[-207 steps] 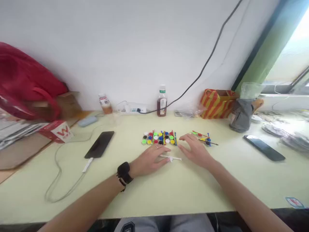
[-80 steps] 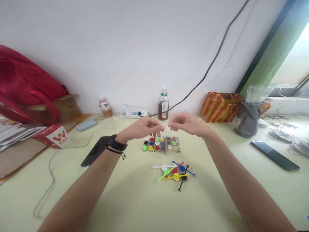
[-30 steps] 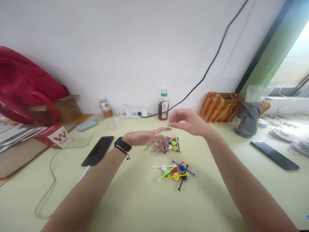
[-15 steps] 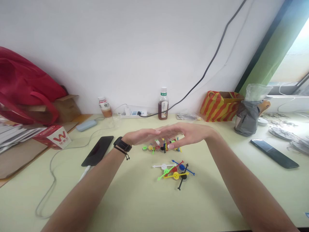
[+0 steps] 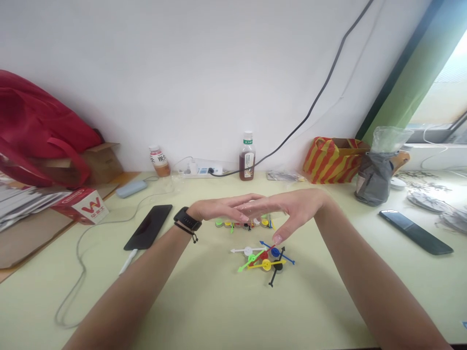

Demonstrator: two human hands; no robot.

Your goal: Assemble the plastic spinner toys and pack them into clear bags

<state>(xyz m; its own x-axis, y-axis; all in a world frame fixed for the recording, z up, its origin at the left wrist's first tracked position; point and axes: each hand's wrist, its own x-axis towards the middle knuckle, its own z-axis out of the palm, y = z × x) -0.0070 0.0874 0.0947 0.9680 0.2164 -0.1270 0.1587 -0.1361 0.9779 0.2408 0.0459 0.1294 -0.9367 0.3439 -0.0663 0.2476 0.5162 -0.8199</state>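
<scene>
My left hand, with a black smartwatch at the wrist, stretches its fingers toward the right above the table. Facing it, my right hand is open too, fingers extended left and thumb pointing down; the fingers of both hands overlap in view. Just below that thumb lies a loose cluster of plastic arrow spinners: white, green, red, yellow, blue and black. Farther back, a row of similar coloured spinners is partly hidden by my hands. Neither hand holds anything.
A black phone and a white cable lie left; another phone lies right. Along the wall stand two drink bottles, a power strip and a striped bag. A red box sits left.
My right thumb has swung down toward the spinner cluster, away from the back row. My left fingers have shifted slightly right. The clustered spinners look unmoved.
</scene>
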